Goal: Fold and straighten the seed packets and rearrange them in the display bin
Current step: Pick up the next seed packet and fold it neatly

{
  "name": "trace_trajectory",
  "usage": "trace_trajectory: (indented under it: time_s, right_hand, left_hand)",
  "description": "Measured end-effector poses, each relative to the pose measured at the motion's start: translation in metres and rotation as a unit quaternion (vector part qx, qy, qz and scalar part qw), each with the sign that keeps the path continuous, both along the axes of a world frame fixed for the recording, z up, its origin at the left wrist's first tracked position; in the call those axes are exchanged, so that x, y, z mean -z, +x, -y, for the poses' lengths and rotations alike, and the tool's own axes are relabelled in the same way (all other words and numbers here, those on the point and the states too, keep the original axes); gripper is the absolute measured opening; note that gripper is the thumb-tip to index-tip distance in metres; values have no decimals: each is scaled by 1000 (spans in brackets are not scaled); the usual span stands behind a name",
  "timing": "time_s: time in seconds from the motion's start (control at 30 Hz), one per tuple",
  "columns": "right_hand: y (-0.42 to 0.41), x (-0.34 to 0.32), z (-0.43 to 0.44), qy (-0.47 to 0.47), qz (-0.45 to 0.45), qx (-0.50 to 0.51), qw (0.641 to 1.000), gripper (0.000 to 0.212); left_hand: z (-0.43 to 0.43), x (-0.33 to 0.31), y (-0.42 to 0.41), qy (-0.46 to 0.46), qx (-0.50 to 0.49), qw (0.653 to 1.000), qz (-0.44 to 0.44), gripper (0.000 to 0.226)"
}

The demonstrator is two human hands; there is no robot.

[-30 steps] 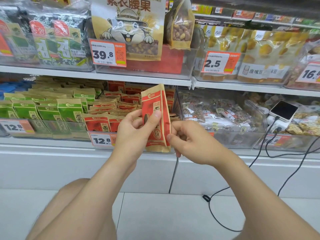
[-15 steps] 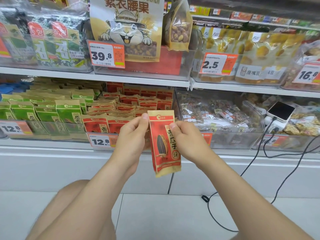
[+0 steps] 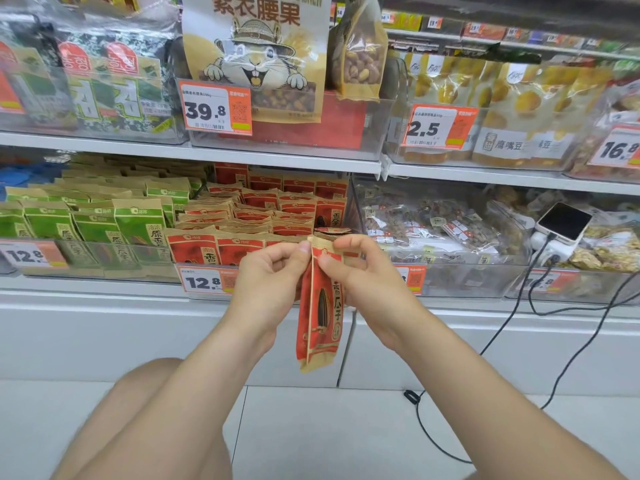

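Currently the red seed packet is pinched at its top by the left hand and right hand, just before the display bin's front edge; a crooked crease could be set if pinched unevenly.

price tag half hidden behind right hand; 16.8 tag cut off (small print unreadable)

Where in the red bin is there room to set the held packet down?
Likeliest front right of the red bin, between the front-row packets and its right wall, though the left hand and right hand holding the packet partly hide it. Rows behind are packed tight, as are the green packets.
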State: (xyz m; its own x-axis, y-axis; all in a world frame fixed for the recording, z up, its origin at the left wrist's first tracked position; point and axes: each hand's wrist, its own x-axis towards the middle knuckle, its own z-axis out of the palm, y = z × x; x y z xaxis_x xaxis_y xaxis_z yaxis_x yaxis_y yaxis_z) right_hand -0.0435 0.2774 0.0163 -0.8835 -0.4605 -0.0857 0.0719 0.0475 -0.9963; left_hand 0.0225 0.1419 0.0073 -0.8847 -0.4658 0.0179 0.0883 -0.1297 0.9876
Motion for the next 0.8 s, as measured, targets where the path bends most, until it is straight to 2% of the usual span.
trace_trajectory:
  time_s: [0.1,0.13,0.23,0.27,0.37,0.57,0.73,0.8]
  right_hand:
    - [2,-7,-4,2,-34,-28,999,64]
    - [2,-8,-5,13,-55,-30,998,62]
    - [-2,-9,-6,35,-101,-43,993,25]
    - [-3,-7,-6,30,-98,-64,993,19]
    - [-3,-7,-6,-1,-65,-107,992,25]
    - [-7,-4,-9,9,-103,-100,990,23]
    - [-8,-6,-16,144,-199,-104,964,45]
    - [-9,-4,-16,126,-198,-111,966,41]
  left_hand:
    - [-1,-2,1,4,-4,1000,-30,21]
    - [-1,-2,0,3,-2,999,-37,21]
    - [1,-2,-1,-14,-8,999,-50,19]
    - [1,-3,-1,-13,-10,998,-54,18]
    - [3,-3,-1,-9,-9,998,-62,18]
    - [2,-3,0,-12,-14,997,-71,19]
    - [5,-5,1,7,-50,995,-88,23]
    - [6,-6,2,4,-46,995,-93,22]
